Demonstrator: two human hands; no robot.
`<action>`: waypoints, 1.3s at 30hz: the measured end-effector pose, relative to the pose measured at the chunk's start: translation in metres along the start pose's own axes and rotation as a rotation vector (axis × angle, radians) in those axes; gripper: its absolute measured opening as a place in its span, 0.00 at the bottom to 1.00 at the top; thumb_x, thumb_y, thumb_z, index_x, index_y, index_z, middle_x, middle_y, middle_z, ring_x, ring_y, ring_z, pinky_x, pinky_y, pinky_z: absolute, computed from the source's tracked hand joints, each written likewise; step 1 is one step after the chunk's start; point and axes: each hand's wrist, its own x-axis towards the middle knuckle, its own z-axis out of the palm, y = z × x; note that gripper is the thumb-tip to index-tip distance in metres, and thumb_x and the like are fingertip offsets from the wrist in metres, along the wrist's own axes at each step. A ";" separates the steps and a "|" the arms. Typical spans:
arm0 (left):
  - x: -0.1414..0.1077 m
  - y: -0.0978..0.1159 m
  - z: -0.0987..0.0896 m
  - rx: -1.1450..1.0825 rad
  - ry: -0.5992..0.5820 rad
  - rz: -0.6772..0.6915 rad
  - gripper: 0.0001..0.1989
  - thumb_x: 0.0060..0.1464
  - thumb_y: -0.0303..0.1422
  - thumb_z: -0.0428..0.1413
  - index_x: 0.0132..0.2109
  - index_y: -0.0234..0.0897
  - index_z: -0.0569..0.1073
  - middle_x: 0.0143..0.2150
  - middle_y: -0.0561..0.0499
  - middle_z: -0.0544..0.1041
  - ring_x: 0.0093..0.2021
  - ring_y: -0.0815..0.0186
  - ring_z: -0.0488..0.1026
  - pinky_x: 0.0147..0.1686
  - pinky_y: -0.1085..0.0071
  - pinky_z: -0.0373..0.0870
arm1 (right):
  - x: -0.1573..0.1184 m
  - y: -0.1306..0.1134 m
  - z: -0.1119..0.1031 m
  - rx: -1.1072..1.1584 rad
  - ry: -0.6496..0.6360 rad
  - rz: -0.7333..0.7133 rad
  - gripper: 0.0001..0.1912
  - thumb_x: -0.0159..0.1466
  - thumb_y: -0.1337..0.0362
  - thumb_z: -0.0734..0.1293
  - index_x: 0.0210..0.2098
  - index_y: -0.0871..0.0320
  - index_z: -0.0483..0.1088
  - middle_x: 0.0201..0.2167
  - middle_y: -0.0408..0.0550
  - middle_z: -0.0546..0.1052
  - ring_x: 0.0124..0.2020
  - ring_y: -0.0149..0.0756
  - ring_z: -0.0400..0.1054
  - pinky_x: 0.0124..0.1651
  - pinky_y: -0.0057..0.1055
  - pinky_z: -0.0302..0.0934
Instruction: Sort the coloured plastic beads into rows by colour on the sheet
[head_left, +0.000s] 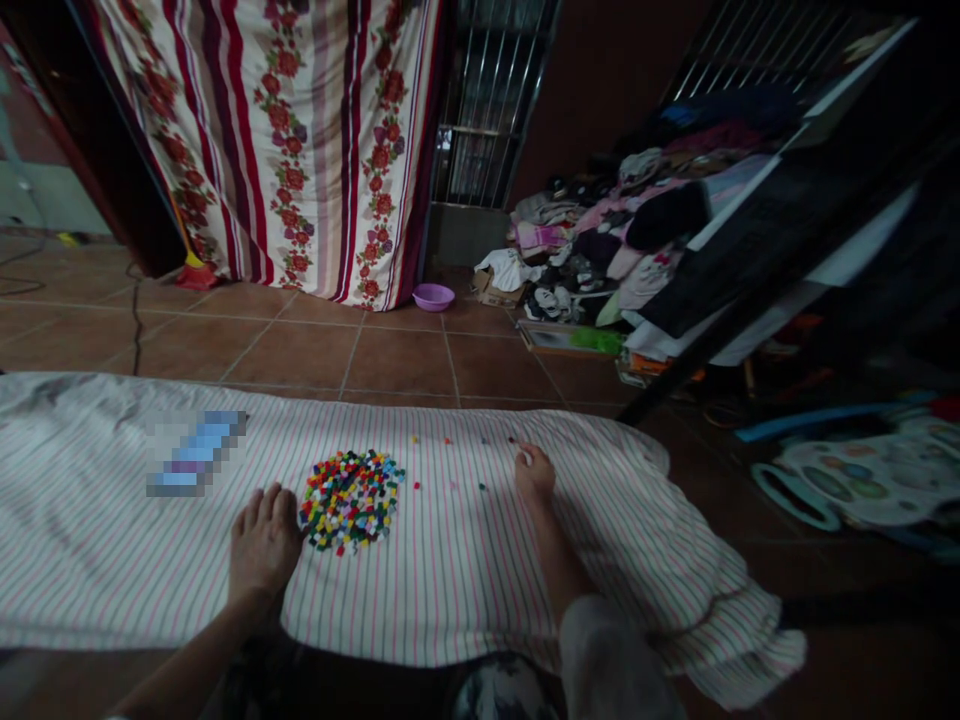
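A pile of small, many-coloured cube-like pieces (352, 500) lies on a striped cloth (450, 590). My left hand (264, 540) rests flat beside the pile's left edge, fingers stretched out and holding nothing I can see. To the right of the pile, several single pieces are spaced apart in two rough rows, among them a yellow piece (414, 440), a red piece (417, 486) and a green piece (482, 487). My right hand (535, 474) is closed in a pinch at the right end of these rows. Just off its fingertips sits a dark piece (512, 440); what the pinch holds is too small to make out.
A blurred-out blue rectangular object (196, 453) lies on the cloth at left. Beyond, on the tiled floor, are a purple basin (433, 297), a red broom (196, 272) and a heap of clothes (600, 230). A floral curtain (322, 150) hangs behind. A dark pole (697, 350) slants at right.
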 end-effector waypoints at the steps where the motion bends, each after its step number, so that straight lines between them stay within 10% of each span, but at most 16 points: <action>1: 0.000 0.000 -0.001 -0.004 -0.001 0.001 0.15 0.54 0.30 0.50 0.49 0.35 0.69 0.60 0.40 0.67 0.63 0.49 0.56 0.56 0.54 0.58 | -0.007 -0.001 -0.002 0.016 -0.001 0.026 0.19 0.52 0.62 0.57 0.38 0.62 0.73 0.38 0.57 0.78 0.42 0.44 0.72 0.49 0.39 0.63; 20: -0.025 -0.025 0.027 -0.110 0.111 0.081 0.22 0.58 0.26 0.40 0.54 0.27 0.70 0.57 0.38 0.70 0.61 0.54 0.63 0.59 0.58 0.58 | -0.217 -0.107 -0.059 0.187 -0.542 -0.261 0.17 0.57 0.68 0.59 0.42 0.57 0.74 0.42 0.51 0.77 0.43 0.37 0.72 0.47 0.34 0.67; 39: -0.083 -0.035 0.001 -0.080 -0.077 0.154 0.32 0.59 0.47 0.42 0.64 0.32 0.59 0.67 0.40 0.56 0.68 0.49 0.49 0.64 0.51 0.46 | -0.262 -0.157 -0.099 0.092 -0.741 -0.281 0.15 0.59 0.68 0.60 0.41 0.58 0.75 0.40 0.50 0.77 0.40 0.34 0.71 0.45 0.29 0.64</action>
